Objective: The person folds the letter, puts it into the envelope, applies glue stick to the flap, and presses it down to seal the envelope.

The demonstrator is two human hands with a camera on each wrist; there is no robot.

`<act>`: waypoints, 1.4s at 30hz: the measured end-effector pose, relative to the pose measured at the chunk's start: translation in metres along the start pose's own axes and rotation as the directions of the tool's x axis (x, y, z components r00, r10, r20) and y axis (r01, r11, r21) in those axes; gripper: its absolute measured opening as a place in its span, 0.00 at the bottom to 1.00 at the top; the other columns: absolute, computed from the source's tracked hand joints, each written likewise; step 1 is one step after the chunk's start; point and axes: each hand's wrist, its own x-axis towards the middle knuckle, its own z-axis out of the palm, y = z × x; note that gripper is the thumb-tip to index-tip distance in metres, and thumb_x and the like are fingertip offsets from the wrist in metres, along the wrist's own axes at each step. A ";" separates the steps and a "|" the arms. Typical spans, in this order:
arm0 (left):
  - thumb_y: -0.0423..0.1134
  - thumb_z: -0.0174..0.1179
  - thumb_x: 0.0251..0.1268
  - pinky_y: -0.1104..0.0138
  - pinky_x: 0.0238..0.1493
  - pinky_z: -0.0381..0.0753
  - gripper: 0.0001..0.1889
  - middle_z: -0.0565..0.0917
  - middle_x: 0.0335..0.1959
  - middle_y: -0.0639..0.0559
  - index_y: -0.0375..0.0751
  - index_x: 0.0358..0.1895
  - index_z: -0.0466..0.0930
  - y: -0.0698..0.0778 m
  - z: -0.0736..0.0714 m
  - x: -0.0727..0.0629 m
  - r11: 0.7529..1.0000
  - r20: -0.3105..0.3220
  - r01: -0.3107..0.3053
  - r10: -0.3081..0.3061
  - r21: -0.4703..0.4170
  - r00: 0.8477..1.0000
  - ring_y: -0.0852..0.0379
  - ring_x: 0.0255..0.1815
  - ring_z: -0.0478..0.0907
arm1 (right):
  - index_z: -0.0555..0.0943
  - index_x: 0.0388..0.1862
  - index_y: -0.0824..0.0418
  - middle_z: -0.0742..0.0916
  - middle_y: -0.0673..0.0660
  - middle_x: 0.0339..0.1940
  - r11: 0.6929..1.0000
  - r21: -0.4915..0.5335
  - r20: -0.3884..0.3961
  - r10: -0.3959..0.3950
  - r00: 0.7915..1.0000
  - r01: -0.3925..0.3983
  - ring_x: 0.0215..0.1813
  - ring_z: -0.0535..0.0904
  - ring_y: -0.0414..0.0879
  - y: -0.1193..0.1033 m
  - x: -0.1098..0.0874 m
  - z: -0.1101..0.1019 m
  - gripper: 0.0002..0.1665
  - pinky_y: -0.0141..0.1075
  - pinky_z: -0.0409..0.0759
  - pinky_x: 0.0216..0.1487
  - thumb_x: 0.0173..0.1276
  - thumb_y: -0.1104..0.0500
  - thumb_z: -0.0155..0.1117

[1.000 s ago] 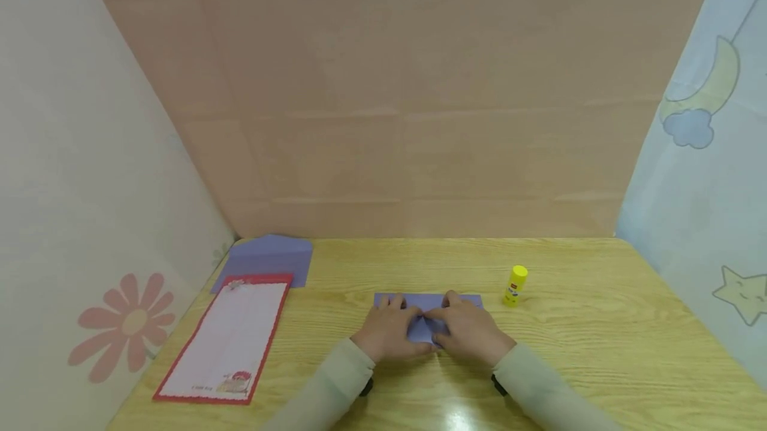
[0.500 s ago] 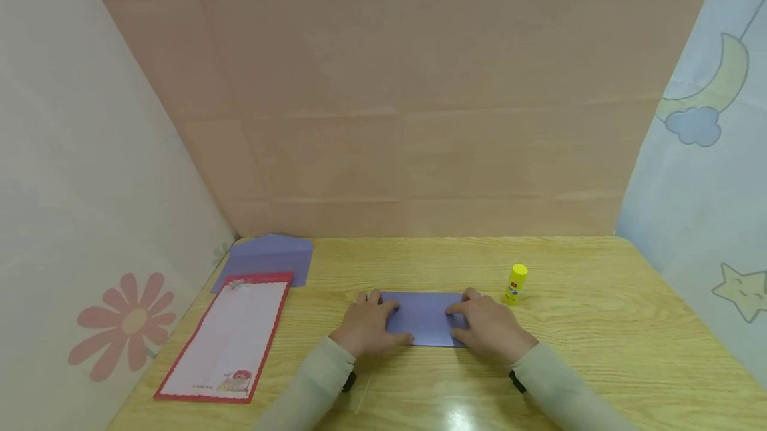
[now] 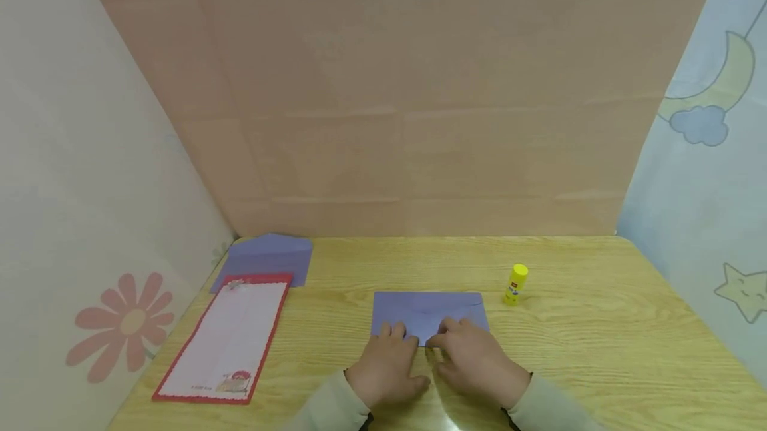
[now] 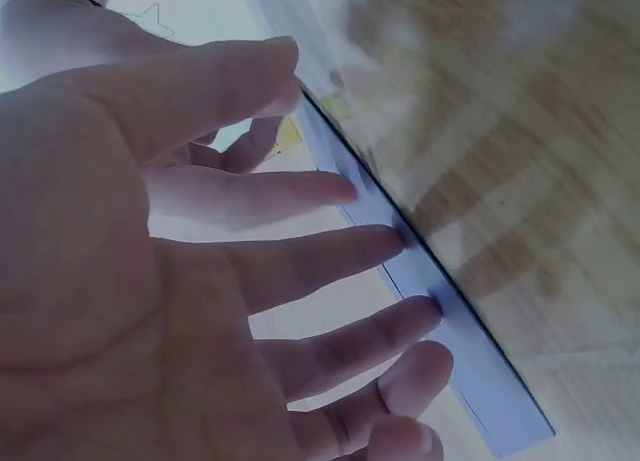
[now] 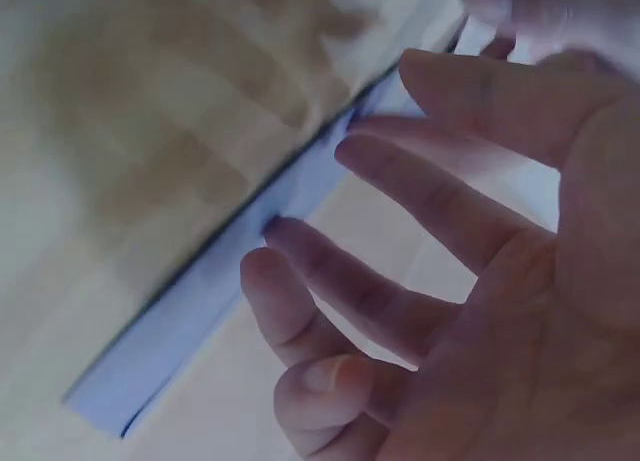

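A purple envelope [image 3: 428, 308] lies flat on the wooden table [image 3: 575, 351] in front of me. Its near long edge sits under my fingertips. My left hand [image 3: 388, 368] touches that edge with extended fingers, its thumb over the table. Beside it, my right hand [image 3: 476, 358] rests bent fingertips on the right half of the same edge. In the left wrist view the envelope [image 4: 480, 371] shows as a narrow strip under the fingertips. The right wrist view has the envelope [image 5: 200, 311] as a similar strip, with the right palm facing the camera.
A red-bordered white sheet of letter paper [image 3: 224, 341] lies at the left, overlapping another purple envelope [image 3: 266, 261] behind it. A yellow glue stick [image 3: 515, 284] stands upright to the right. A brown backdrop [image 3: 407, 118] rises behind the table.
Both hands spread from the envelope's middle to its two ends, then came back together at its near edge. More of the envelope's far part is uncovered now.
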 end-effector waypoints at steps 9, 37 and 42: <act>0.62 0.64 0.60 0.60 0.43 0.77 0.33 0.75 0.48 0.47 0.41 0.60 0.78 -0.004 0.004 0.004 0.999 -0.006 0.030 -0.030 -0.020 1.000 0.52 0.45 0.68 | 0.87 0.48 0.56 0.82 0.54 0.45 0.999 -0.024 -0.003 0.037 0.999 -0.037 0.38 0.77 0.50 -0.003 0.010 0.006 0.19 0.43 0.79 0.30 0.56 0.57 0.74; 0.59 0.65 0.61 0.63 0.36 0.72 0.29 0.75 0.45 0.48 0.42 0.57 0.80 -0.011 0.002 0.000 0.996 -0.006 0.019 -0.020 -0.087 1.000 0.53 0.42 0.66 | 0.83 0.59 0.60 0.79 0.67 0.63 0.966 0.076 0.091 0.240 0.966 -0.247 0.62 0.76 0.69 0.048 0.085 0.005 0.24 0.62 0.77 0.56 0.65 0.55 0.68; 0.59 0.65 0.61 0.62 0.38 0.75 0.29 0.76 0.47 0.47 0.42 0.57 0.80 -0.012 0.001 0.000 0.996 -0.002 0.022 -0.022 -0.084 1.000 0.53 0.44 0.68 | 0.81 0.62 0.60 0.78 0.66 0.65 0.964 0.071 0.109 0.247 0.963 -0.256 0.63 0.75 0.68 0.051 0.090 0.003 0.26 0.60 0.77 0.57 0.66 0.53 0.68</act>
